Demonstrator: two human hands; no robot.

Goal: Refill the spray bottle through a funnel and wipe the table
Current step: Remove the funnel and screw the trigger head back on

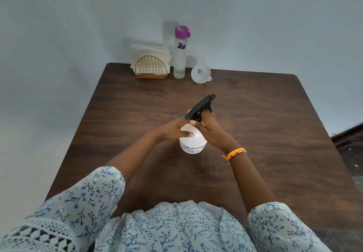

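Note:
A white spray bottle [193,143] with a black trigger head [200,107] stands near the middle of the dark wooden table [265,134]. My left hand [174,130] wraps the bottle's shoulder from the left. My right hand [211,128] grips the black collar under the trigger head. A white funnel [200,74] lies on its side at the far edge. Left of the funnel stands a tall clear water bottle [180,55] with a purple lid on.
A gold wire holder with white paper napkins [150,61] sits at the far left of the table, against the pale wall. A dark object shows past the table's right edge [349,139].

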